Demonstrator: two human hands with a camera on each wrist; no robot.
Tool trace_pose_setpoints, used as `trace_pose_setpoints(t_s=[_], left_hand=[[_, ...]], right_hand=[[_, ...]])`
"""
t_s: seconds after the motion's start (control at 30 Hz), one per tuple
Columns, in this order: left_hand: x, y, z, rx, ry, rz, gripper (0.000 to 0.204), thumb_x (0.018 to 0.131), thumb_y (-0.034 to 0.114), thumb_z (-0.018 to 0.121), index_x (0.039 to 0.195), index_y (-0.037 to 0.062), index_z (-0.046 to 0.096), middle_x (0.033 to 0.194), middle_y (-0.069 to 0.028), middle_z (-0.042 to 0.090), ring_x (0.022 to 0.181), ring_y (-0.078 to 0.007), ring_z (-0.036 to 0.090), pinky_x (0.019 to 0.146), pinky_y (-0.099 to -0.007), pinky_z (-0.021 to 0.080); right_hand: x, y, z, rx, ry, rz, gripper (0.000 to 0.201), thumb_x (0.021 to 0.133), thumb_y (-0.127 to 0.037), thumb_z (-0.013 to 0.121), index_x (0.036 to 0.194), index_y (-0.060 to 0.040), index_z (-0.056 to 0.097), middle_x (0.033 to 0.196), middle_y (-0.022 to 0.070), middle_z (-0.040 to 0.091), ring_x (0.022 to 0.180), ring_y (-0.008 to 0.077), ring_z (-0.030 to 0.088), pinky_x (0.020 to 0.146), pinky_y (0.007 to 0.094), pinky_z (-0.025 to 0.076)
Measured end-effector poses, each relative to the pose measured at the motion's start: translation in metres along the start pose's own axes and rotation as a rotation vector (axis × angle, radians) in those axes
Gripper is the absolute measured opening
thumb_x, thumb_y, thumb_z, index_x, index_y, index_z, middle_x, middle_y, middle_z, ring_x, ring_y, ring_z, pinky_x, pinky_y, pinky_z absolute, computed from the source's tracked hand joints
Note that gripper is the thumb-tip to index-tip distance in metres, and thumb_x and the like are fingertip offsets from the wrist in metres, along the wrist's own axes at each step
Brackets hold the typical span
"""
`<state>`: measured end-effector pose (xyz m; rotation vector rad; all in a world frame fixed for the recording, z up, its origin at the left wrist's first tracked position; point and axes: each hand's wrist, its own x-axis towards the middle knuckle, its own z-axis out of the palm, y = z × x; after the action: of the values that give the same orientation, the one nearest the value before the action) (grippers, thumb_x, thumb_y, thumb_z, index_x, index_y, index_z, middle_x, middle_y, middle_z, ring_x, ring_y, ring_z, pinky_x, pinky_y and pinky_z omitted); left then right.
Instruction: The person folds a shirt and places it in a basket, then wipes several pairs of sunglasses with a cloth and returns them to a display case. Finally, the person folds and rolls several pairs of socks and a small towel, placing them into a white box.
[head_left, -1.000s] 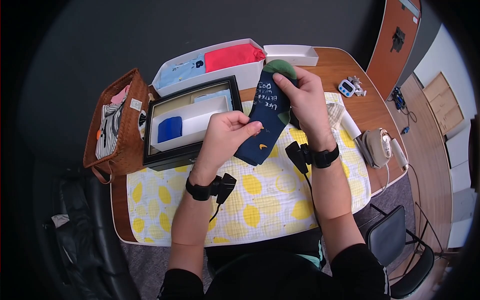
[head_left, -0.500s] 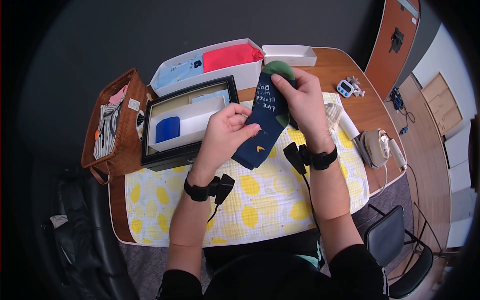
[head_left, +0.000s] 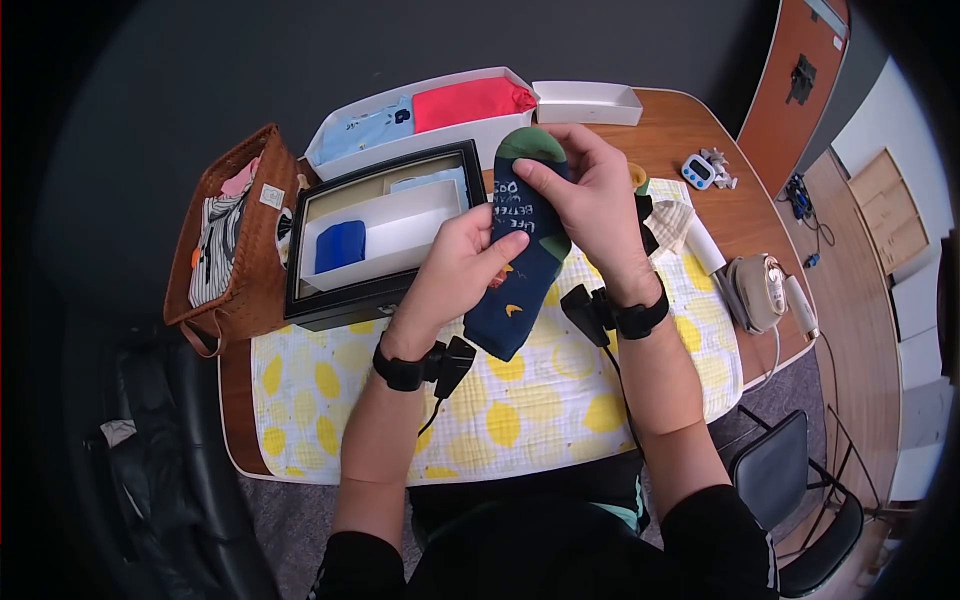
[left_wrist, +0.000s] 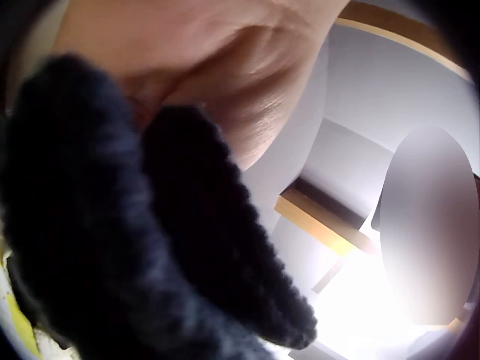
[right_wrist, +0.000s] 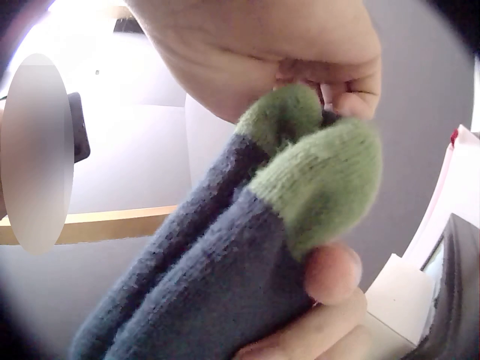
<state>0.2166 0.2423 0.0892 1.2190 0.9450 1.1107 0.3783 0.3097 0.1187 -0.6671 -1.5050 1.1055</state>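
Both hands hold a pair of navy socks (head_left: 530, 285) with green toes and heels and white lettering, above the yellow-and-white lemon cloth (head_left: 520, 440). Near the toe end, my right hand (head_left: 598, 205) pinches the pair, thumb on the front and fingers behind. My left hand (head_left: 452, 268) grips the left edge around the middle, its thumb lying across the front. Two green toes (right_wrist: 330, 180) lie side by side in the right wrist view. The left wrist view shows the dark cuff ends (left_wrist: 82, 210) close up, below the palm.
A black display case (head_left: 297, 305) bears a white tray (head_left: 420, 230) with a folded blue cloth (head_left: 340, 246). Left of it stands a wicker basket (head_left: 250, 250) of clothes. Behind are a long white box (head_left: 490, 128) and a smaller one (head_left: 590, 103). A timer (head_left: 698, 171) and garment steamer (head_left: 752, 295) sit right.
The socks have come down and left, turning more upright. My right hand moved left with them, uncovering dark, green and mustard cloth behind it. The left thumb now lies higher on the front.
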Motion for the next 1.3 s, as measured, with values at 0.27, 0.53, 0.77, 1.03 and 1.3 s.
trace_pose_setpoints(t_s=[0.27,0.53,0.77,1.03,1.3], left_hand=[[0.004,-0.014,-0.008,0.052,0.026,0.071,0.022,0.105,0.011,0.056,0.123,-0.0016,0.059,0.107,-0.0059,0.072,0.091,-0.0094,0.07,0.078,-0.0222,0.056],[0.003,-0.008,-0.003,-0.035,0.063,0.123,0.021,0.103,0.006,0.057,0.122,-0.0027,0.059,0.104,-0.0046,0.072,0.09,-0.0078,0.068,0.077,-0.0235,0.057],[0.001,-0.008,0.001,0.118,0.019,0.163,0.037,0.09,0.01,0.078,0.121,-0.0017,0.061,0.104,-0.0062,0.072,0.09,-0.0112,0.069,0.08,-0.0269,0.058],[-0.002,-0.007,0.011,0.15,0.066,-0.079,0.022,0.089,0.014,0.079,0.103,-0.0013,0.07,0.089,-0.0022,0.072,0.077,-0.0095,0.068,0.068,-0.0254,0.055],[0.002,0.004,0.003,-0.092,0.295,0.384,0.023,0.095,-0.002,0.066,0.116,-0.0058,0.057,0.111,-0.0095,0.067,0.1,-0.0104,0.065,0.09,-0.0252,0.053]], right_hand=[[0.002,0.001,-0.011,0.12,-0.17,0.211,0.036,0.091,-0.009,0.075,0.121,0.0085,0.066,0.099,0.0101,0.074,0.086,0.0103,0.068,0.078,0.0237,0.056],[0.002,-0.002,-0.016,0.148,-0.255,0.235,0.025,0.092,-0.005,0.071,0.114,0.0064,0.069,0.094,0.006,0.074,0.082,0.0082,0.068,0.074,0.0221,0.055],[0.0,-0.003,-0.014,0.029,-0.22,0.139,0.021,0.094,-0.002,0.069,0.113,0.0061,0.07,0.091,0.005,0.074,0.079,0.0065,0.067,0.071,0.023,0.056],[-0.002,-0.007,-0.01,0.012,-0.185,0.162,0.021,0.093,-0.004,0.071,0.112,0.0058,0.071,0.086,0.0033,0.074,0.077,0.0043,0.064,0.069,0.0225,0.055],[-0.01,-0.007,0.003,-0.142,-0.203,0.024,0.022,0.087,-0.002,0.073,0.109,0.0006,0.076,0.091,0.0048,0.072,0.08,0.0074,0.063,0.07,0.0229,0.051]])
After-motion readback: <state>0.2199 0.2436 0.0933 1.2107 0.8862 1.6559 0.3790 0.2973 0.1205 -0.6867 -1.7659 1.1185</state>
